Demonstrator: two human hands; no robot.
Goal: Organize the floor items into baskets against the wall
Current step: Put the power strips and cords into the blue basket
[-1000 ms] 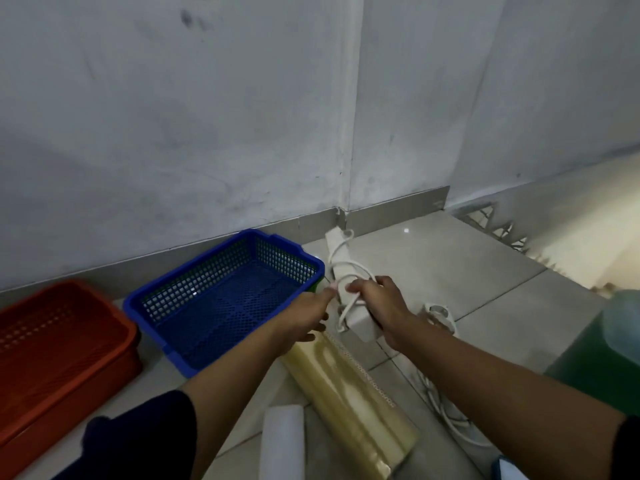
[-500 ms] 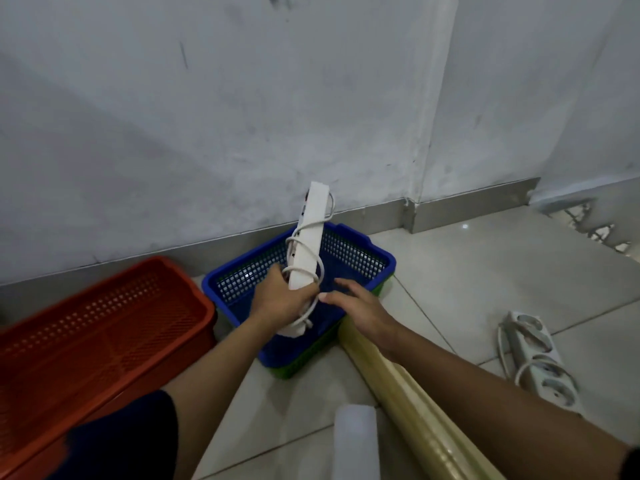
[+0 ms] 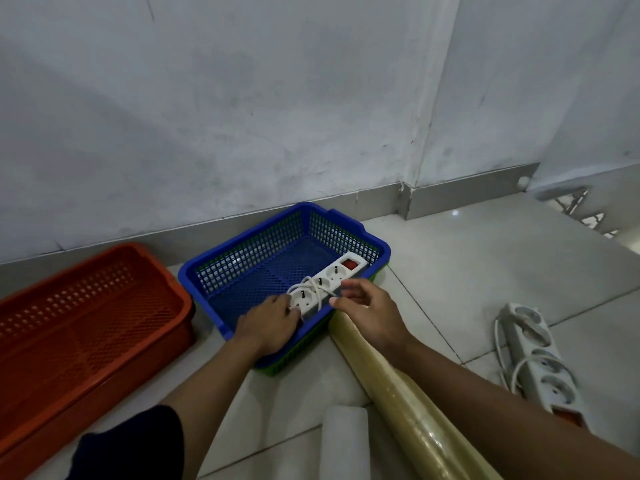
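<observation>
A white power strip (image 3: pixel 332 277) with its cord wound round it lies flat inside the blue mesh basket (image 3: pixel 207 268), along the basket's right side, red switch at the far end. My left hand (image 3: pixel 266 323) reaches over the near rim and holds the strip's near end. My right hand (image 3: pixel 370 310) hovers with fingers spread beside the strip, over the basket's near right rim, holding nothing. A second white power strip (image 3: pixel 540 358) lies on the tiled floor at the right.
An orange basket (image 3: pixel 86 306) stands to the left against the wall. A green basket (image 3: pixel 291 355) sits nested under the blue one. A long roll of clear film (image 3: pixel 408 393) and a white roll (image 3: pixel 344 441) lie on the floor under my right arm.
The power strip went from upright in my left hand above the basket to lying flat inside it. My right hand came up beside the strip.
</observation>
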